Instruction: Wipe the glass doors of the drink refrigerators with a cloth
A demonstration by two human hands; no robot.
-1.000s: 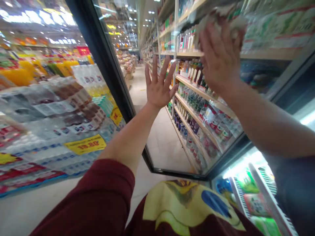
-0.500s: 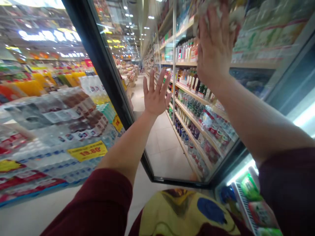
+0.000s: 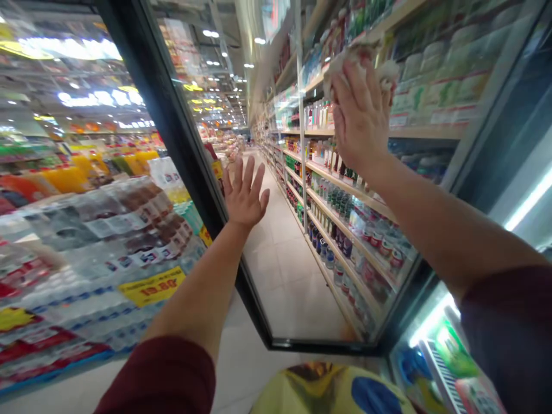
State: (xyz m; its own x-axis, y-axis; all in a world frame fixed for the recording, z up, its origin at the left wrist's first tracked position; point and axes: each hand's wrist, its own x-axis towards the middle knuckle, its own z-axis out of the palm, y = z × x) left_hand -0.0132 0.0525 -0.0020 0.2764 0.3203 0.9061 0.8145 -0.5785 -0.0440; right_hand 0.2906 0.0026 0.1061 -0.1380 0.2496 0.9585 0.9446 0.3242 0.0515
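The right hand (image 3: 362, 126) is holding a bunched pale cloth (image 3: 337, 72) under its fingers, high against the glass door (image 3: 297, 310); this flat grip is perhaps spreading the pressure. The left hand (image 3: 245, 198) is holding nothing: its fingers are standing wide near the black frame (image 3: 177, 132), seemingly resting on the glass, maybe steadying it. Over this smooth surface, bottle shelves (image 3: 357, 191) are showing. A lit cooler (image 3: 433, 316) is glowing at the lower right, while stacked bottle packs (image 3: 107, 218), bearing a yellow price sign (image 3: 153, 286), are filling the left.
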